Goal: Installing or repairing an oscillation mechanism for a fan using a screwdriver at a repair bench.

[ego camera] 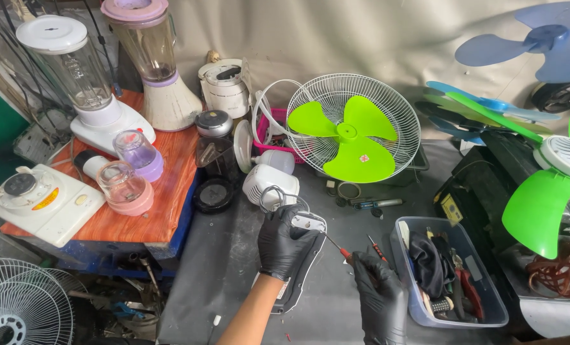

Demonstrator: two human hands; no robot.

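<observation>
My left hand (285, 246), in a black glove, grips a white and dark plastic fan base part (307, 259) and holds it tilted over the dark mat. In my right hand (377, 291), also gloved in black, is a screwdriver (337, 248) with a red handle. Its thin shaft points up and left, and the tip touches the part near my left fingers. Just behind the part lies a white fan motor housing (269, 182) with a grey cable looping off it.
A white wire fan grille with a green blade (352, 134) leans at the back. At right stands a clear bin of tools (451, 271). A wooden table (157, 211) at left carries blenders and jars. More fan blades lie at far right, another grille at bottom left.
</observation>
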